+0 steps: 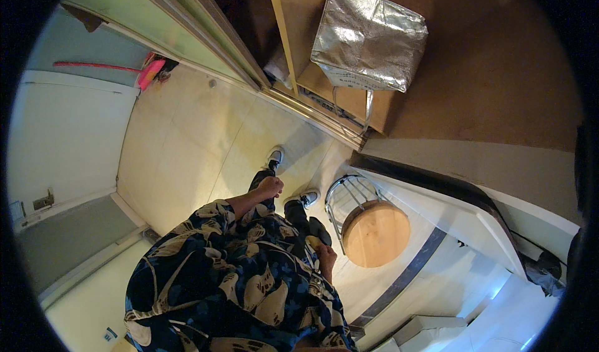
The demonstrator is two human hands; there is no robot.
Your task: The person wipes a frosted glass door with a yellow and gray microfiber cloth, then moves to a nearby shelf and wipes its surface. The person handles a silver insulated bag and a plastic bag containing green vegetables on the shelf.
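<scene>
My left hand (271, 187) is closed in a loose fist in front of my body, above my left leg. Nothing shows in its fingers. Lower down on the right, my right hand (326, 258) grips a small yellowish object (312, 242), partly hidden by the fingers. Just beyond it is a dark object (320, 230); whether my hand holds that as well is unclear. Closest to my right hand stands a chair with a round wooden seat (376, 234) and a metal-bar back (358, 188).
A silver insulated bag (369, 38) with hanging straps rests on a brown surface (482, 71) ahead. A sliding-door track (313, 118) crosses the floor. At left are a pink broom (152, 73) and a white door (70, 141). A dark floor strip (405, 275) lies right.
</scene>
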